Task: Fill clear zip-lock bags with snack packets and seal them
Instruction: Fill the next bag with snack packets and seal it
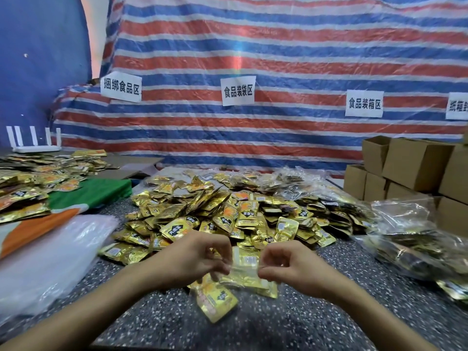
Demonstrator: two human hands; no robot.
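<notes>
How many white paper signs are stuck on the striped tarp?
4: left sign; middle sign; right sign above the cardboard boxes; fourth sign cut off at the frame's right edge. More may hang out of view.

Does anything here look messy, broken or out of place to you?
Nothing looks torn or damaged. The gold snack packets lie in a loose heap, apparently just working stock. The left hand and right hand pinch the top of a clear bag. Only oddity: a white router with upright aerials at the far left, beside the food.
</notes>
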